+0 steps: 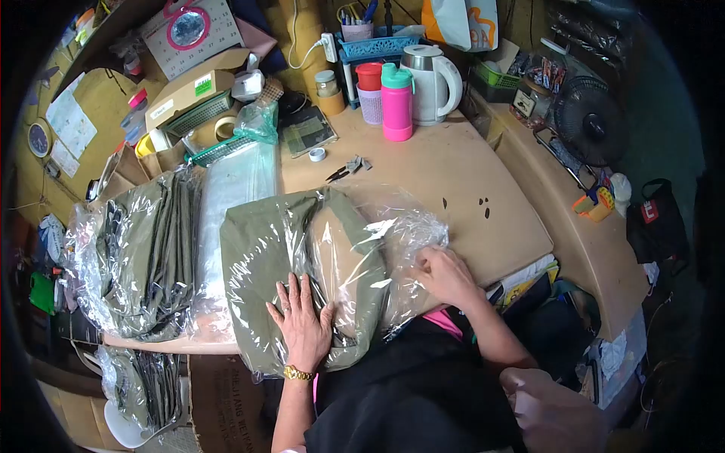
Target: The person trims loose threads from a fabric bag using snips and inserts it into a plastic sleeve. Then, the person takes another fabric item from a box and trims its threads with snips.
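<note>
An olive-green folded garment lies inside a clear plastic bag at the table's front edge. Something tan shows through the gap in the green cloth. My left hand, with a gold watch at the wrist, lies flat on the bagged garment, fingers spread. At the bag's loose right end, my right hand is closed on the crumpled plastic; its fingertips are partly hidden. To the left sits a stack of bagged olive garments, and between the two lies a pile of flat clear bags.
On the table stand a pink bottle, a white electric kettle and a tape roll. Small black snips lie nearby. A black fan stands at right. More bagged garments rest below left.
</note>
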The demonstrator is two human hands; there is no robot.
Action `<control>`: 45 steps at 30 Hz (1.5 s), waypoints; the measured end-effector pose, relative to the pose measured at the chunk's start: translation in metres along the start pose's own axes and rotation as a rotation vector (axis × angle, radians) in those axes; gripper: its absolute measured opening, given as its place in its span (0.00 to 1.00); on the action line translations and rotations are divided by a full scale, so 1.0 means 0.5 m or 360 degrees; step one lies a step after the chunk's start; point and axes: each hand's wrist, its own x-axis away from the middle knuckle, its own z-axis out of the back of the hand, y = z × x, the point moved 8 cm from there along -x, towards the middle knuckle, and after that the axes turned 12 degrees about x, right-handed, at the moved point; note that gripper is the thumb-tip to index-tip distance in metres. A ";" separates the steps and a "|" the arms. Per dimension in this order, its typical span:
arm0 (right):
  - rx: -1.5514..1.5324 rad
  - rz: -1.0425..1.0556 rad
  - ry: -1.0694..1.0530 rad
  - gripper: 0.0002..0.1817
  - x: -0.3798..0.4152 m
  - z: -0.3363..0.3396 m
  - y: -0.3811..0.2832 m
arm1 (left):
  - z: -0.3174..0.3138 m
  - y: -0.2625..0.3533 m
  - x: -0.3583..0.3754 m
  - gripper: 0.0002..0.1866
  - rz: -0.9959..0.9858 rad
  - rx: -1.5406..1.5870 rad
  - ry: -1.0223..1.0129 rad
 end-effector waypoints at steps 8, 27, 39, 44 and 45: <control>-0.1336 0.0540 0.0077 0.17 -0.087 -0.080 -0.024 | -0.006 0.006 -0.013 0.37 0.0019 -0.0043 -0.0034; -0.0274 -0.0373 0.0907 0.04 -0.068 0.257 0.413 | -0.015 0.016 -0.069 0.36 0.0038 -0.0028 0.0093; 0.0799 0.0129 -0.0205 0.17 -0.245 0.072 -0.053 | -0.013 0.021 -0.070 0.35 -0.0001 -0.0013 0.0164; -0.0749 0.0022 -0.0292 0.16 -0.296 -0.022 0.066 | -0.011 0.021 -0.070 0.36 0.0001 0.0003 0.0166; -0.1100 -0.0097 -0.0367 0.15 -0.288 -0.032 0.076 | -0.011 0.022 -0.072 0.36 -0.0004 0.0006 0.0163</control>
